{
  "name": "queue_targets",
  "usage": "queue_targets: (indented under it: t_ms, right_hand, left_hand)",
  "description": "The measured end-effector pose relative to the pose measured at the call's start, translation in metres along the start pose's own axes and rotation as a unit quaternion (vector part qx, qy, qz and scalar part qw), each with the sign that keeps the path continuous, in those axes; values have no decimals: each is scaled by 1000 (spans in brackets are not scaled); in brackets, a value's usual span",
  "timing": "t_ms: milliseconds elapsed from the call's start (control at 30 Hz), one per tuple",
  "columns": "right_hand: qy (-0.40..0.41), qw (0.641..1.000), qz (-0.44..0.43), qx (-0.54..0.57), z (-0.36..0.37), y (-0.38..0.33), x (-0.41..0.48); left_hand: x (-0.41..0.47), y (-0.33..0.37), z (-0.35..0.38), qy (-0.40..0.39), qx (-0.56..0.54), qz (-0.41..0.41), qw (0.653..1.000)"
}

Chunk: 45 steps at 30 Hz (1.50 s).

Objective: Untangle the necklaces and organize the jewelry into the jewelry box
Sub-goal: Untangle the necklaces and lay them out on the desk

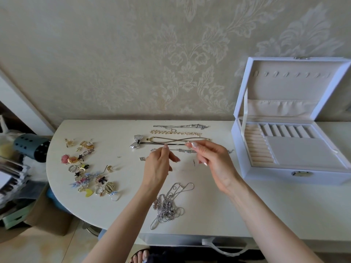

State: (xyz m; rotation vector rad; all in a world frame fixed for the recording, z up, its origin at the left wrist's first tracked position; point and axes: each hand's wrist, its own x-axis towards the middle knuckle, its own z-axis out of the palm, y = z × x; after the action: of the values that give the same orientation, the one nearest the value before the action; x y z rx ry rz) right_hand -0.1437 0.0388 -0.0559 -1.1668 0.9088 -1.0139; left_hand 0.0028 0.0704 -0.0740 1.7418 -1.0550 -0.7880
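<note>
silver and very thin: the fine chain (pixel 194 162) is almost too slight to resolve, and only a small dark piece of it shows clearly, hanging just beside the right fingers. left hand (pixel 159 168) and right hand (pixel 210 162) are both raised over the table (pixel 247 205), each pinching the chain between thumb and forefinger, with the other fingers loosely curled. the pinches sit level, so we judge that the chain's long axis runs left to right. four laid-out necklaces (pixel 175 132) lie just beyond the fingertips, also left to right, so the held strand is parallel to the row and on its near side. the tangle of chains (pixel 167 204) lies near the table edge between the forearms, closer to the left one. the jewelry box (pixel 266 175) stands open to the right, nearer the right hand. a pile of small pieces (pixel 85 168) lies well to the left. our judgement is that a short forward lowering would add this strand to the row.
</note>
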Motion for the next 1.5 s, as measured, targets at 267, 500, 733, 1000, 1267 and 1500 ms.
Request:
queue_targets:
  t_ms: [267,500,733,1000,1267,1500]
  right_hand:
    - [21,1000,-3,2,2,4,-1]
    - [1,999,-6,-41,1,3,-2]
    - [0,998,-29,-62,1,1,-1]
    - [11,995,-21,-94,0,1,-1]
    - [-2,996,18,-92,2,0,-3]
    - [10,997,-7,-81,3,-2,-3]
  left_hand:
    - [-3,5,-3,29,-74,-12,997]
    - [-8,11,-4,-97,-14,29,995]
    - [-9,10,-2,-155,-16,39,987]
    - [-10,17,-5,-149,-198,7,969]
    - [-10,19,-6,-126,-230,32,964]
    - [-9,14,-9,-128,-158,9,979]
